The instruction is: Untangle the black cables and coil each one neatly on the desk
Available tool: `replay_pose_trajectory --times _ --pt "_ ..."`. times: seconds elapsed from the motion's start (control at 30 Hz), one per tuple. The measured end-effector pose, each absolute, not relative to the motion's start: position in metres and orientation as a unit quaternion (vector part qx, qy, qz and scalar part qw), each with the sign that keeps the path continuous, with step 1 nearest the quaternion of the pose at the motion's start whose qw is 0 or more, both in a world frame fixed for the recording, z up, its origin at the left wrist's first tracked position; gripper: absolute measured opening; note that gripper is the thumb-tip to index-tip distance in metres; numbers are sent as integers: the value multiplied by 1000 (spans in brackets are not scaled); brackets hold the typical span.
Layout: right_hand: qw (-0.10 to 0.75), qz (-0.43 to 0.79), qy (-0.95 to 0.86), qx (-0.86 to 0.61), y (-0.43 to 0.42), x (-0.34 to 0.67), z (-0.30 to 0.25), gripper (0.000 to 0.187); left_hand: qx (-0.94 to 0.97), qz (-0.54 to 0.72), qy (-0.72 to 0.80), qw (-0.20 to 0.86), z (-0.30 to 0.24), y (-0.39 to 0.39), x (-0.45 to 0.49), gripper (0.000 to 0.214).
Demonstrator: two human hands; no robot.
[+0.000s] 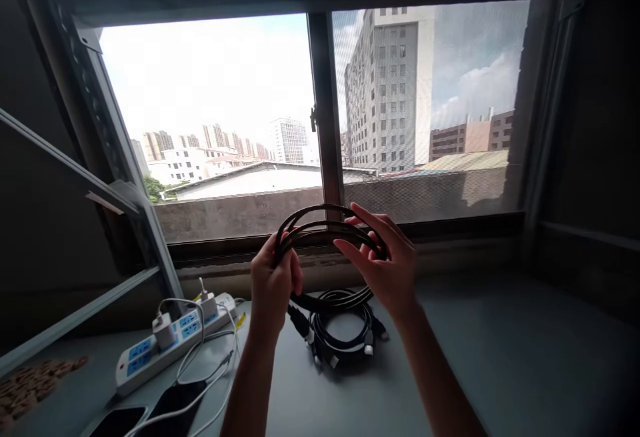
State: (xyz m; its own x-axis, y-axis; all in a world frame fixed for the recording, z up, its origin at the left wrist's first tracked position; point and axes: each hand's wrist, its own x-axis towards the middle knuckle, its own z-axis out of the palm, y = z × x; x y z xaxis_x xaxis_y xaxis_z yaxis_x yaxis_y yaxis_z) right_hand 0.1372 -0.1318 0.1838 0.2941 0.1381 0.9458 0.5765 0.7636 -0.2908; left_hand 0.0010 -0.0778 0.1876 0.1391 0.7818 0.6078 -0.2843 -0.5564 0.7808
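Raised above the table, a coiled black cable (320, 207) is held between both hands, its loops spread into several strands at the top. My left hand (271, 283) is closed around the left side of the loops, with a dark connector dangling below it. On the right side, my right hand (391, 267) has some fingers curled about the strands, while its thumb and index finger stand apart. Below the hands, another black cable coil (345, 348) lies on the table, with plugs around its lower edge. The held loops partly cover its upper edge.
A white power strip (175, 340) with chargers and white cords (200, 343) is at the left. Two dark phones (173, 407) lie near the front left. A metal frame (165, 257) rises beside the window (320, 123). Brown pieces (35, 383) lie at far left.
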Motion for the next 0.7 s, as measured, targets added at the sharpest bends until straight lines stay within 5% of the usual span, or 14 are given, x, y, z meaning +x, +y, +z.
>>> replay_pose_trajectory --times 0.37,0.7 --pt "688 -167 -580 -402 -130 151 180 13 664 523 202 494 195 -90 -10 27" --pt "672 -180 -563 -446 -114 146 175 17 696 603 213 325 193 -92 -10 27"
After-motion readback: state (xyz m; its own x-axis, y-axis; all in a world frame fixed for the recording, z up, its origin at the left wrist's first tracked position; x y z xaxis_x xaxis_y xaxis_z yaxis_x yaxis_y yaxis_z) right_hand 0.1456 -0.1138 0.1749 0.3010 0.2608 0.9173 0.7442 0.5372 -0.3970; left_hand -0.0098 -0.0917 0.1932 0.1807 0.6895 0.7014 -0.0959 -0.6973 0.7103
